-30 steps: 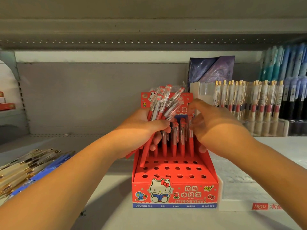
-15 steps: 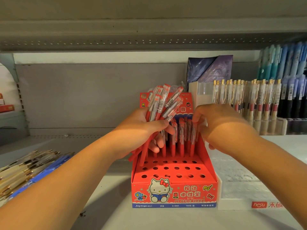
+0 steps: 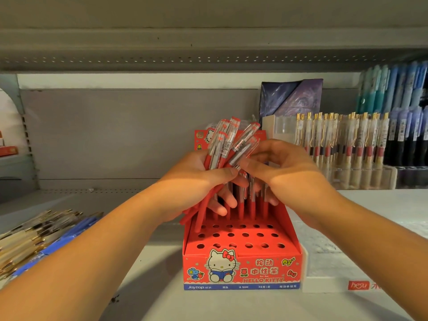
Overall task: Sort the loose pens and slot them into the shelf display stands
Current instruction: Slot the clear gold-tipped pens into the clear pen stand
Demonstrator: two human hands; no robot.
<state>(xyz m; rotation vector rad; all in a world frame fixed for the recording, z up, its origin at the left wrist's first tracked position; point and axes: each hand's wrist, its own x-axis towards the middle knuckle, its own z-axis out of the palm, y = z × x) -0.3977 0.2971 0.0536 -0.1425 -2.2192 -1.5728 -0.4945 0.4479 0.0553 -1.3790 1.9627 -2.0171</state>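
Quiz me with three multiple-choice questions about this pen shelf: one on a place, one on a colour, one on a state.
1. Where does the loose pen pile lie? A. On the shelf, left of the red stand. B. Inside the red stand. C. On the shelf above.
2. What colour are the pens in the left hand? A. Blue. B. Red. C. Green.
3. The stand's front holes are: A. full. B. taped over. C. empty.
1 A: it lies at the left edge. 2 B: their barrels are red. 3 C: three front rows stand bare.
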